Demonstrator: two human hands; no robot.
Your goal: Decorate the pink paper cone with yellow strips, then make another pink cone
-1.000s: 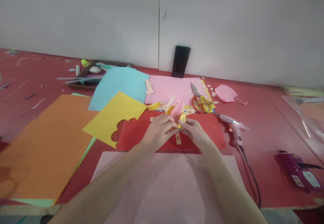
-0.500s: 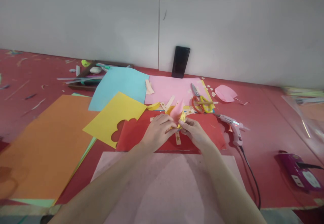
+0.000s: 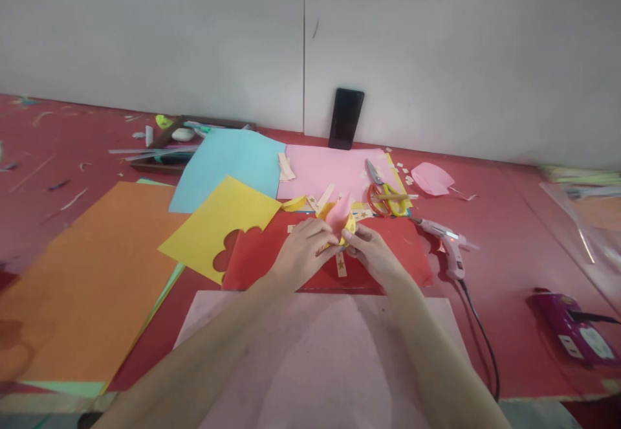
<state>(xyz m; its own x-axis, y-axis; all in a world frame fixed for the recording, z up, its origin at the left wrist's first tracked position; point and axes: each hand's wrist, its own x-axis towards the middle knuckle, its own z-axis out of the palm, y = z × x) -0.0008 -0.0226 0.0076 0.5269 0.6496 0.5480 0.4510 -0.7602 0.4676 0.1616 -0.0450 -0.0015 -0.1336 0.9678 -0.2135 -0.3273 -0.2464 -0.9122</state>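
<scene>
1. A red sheet (image 3: 262, 257) is spread on the table (image 3: 514, 254).
2. The left hand (image 3: 301, 255) and right hand (image 3: 374, 255) are pinched onto the paper piece (image 3: 341, 214).
3. The paper piece, held just over the red sheet, is apparently being pressed; steady pinching is called for.

I record my left hand (image 3: 303, 254) and right hand (image 3: 373, 254) meeting on a folded paper piece (image 3: 339, 212) mid-worktop (image 3: 504, 235). Scissors (image 3: 384, 193) lie just behind to the right, with the glue gun (image 3: 446, 244) further right. The phone (image 3: 345, 118) leans on the wall (image 3: 436, 60) behind, and the cut-out sheet (image 3: 218, 225) lies to the left.
</scene>
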